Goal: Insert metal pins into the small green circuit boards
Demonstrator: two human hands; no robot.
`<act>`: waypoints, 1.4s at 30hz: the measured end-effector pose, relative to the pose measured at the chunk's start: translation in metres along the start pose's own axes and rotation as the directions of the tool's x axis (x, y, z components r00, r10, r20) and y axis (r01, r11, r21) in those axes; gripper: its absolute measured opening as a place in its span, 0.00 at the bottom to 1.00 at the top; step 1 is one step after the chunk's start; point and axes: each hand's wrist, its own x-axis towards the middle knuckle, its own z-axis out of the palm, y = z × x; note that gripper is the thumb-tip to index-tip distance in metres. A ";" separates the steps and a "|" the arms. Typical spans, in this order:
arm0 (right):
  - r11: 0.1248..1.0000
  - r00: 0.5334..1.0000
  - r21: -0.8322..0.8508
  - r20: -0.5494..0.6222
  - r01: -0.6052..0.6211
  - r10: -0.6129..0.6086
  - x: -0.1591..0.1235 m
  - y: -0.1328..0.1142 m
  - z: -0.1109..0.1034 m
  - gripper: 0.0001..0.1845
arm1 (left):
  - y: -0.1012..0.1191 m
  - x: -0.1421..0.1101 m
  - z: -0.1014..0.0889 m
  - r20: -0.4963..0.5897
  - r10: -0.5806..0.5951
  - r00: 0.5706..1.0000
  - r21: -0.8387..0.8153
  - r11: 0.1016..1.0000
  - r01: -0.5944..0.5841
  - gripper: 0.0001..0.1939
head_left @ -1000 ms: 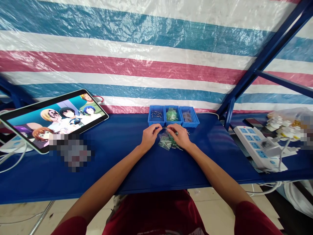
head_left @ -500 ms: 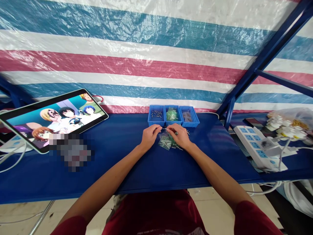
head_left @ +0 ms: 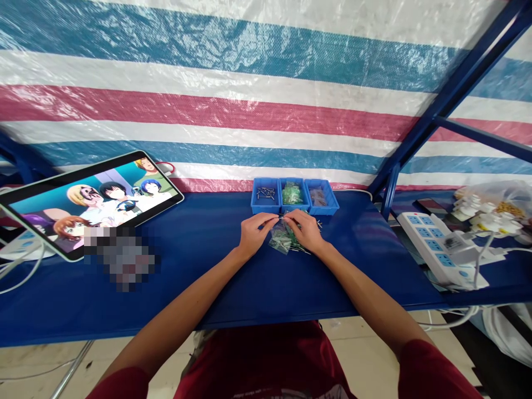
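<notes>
My left hand [head_left: 253, 233] is closed in a pinch, with its thumb and index fingertips on one end of a small screw [head_left: 280, 216]. From the other side my right hand [head_left: 305, 230] pinches the same spot, its fingertips almost meeting the left ones. The screw is mostly hidden by fingers. Beneath the hands lies a pile of small clear bags [head_left: 280, 244] with green and pale pieces, partly covered by my right hand. Just beyond are three blue bins: the left bin [head_left: 260, 210] holds loose screws, the middle bin [head_left: 296, 209] green pieces, the right bin [head_left: 326, 211] small brownish-grey pieces.
A tablet [head_left: 120, 188] showing a cartoon leans at the left, beside a blurred-out patch. On the right lie a white power strip [head_left: 432, 246] with plugs, a dark phone [head_left: 430, 207] and a bag of white parts [head_left: 486, 216]. A blue metal frame rises behind them.
My left hand has moved slightly right, closing the gap between my fingertips, so less of the screw shows. My right hand has hardly moved.
</notes>
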 end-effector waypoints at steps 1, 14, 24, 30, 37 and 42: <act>1.000 1.000 -0.001 -0.002 -0.003 0.003 0.000 -0.001 0.000 0.17 | 0.001 0.000 0.000 0.002 -0.011 1.000 -0.005 1.000 0.011 0.11; 0.996 0.984 0.007 -0.153 -0.086 0.086 0.001 -0.005 -0.002 0.19 | -0.017 -0.008 0.009 0.194 -0.116 0.974 -0.077 0.988 0.133 0.11; 0.997 0.985 0.009 -0.155 -0.077 0.078 0.001 -0.004 -0.002 0.18 | -0.014 -0.003 0.006 0.158 0.063 0.986 0.093 0.993 -0.078 0.14; 0.997 0.998 0.070 -0.061 0.012 -0.008 0.001 -0.004 -0.001 0.13 | -0.015 -0.006 0.007 0.095 -0.044 0.995 0.034 0.999 0.041 0.15; 0.987 0.996 0.147 0.054 0.062 -0.070 -0.001 -0.003 0.003 0.10 | -0.013 -0.008 0.008 0.138 -0.147 0.980 -0.077 0.984 0.158 0.14; 0.996 0.998 0.085 0.041 0.041 -0.045 -0.001 -0.002 0.001 0.12 | -0.012 -0.007 0.007 0.166 -0.155 0.974 -0.128 0.976 0.177 0.15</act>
